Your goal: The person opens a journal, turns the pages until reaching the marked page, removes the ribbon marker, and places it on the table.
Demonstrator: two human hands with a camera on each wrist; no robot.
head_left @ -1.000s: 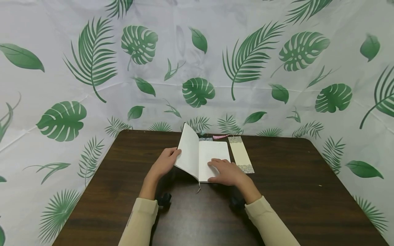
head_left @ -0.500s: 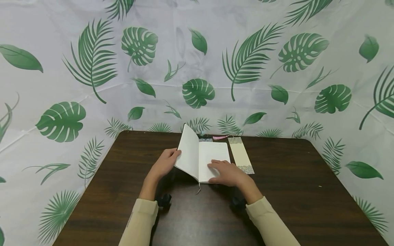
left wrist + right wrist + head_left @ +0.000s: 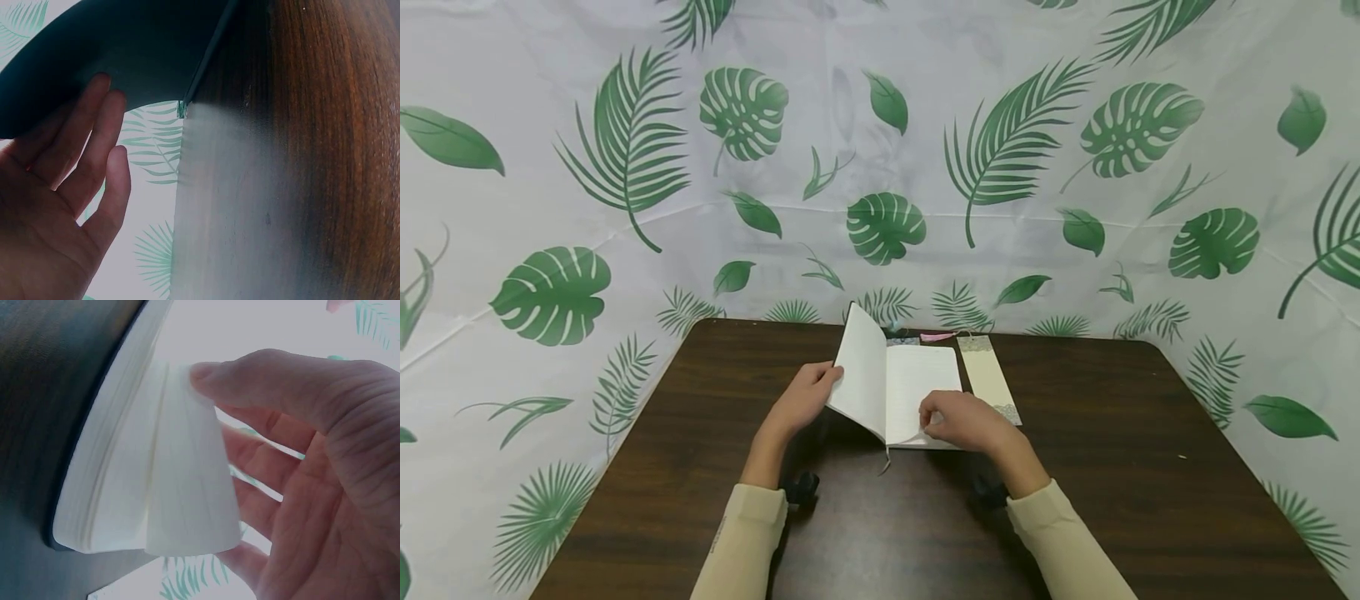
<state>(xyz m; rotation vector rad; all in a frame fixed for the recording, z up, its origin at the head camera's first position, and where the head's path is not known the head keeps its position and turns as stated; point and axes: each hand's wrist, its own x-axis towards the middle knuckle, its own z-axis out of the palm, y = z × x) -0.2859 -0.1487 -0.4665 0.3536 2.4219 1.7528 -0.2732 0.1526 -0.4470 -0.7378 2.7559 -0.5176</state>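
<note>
An open notebook (image 3: 921,379) with white lined pages lies near the table's far side, its left half raised at a slant. My left hand (image 3: 805,396) grips that half by its outer edge, thumb over the page; in the left wrist view its fingers (image 3: 94,137) lie along the dark cover (image 3: 150,50). With thumb and fingers, my right hand (image 3: 966,419) pinches the lower right part of a page (image 3: 194,475). That page curls up from the pages below it in the right wrist view. A thin ribbon (image 3: 887,461) hangs out at the spine.
Right of the notebook lies a cream bookmark (image 3: 987,371) with patterned ends and a pink tassel (image 3: 937,337). Behind the notebook, a bluish patterned piece (image 3: 904,341) is partly hidden. A leaf-printed cloth (image 3: 880,150) hangs behind the dark wooden table (image 3: 1120,467).
My right hand, earlier lying over the right page with fingers spread, has curled its fingers and lifted the page's lower corner. The left hand keeps its hold on the raised half.
</note>
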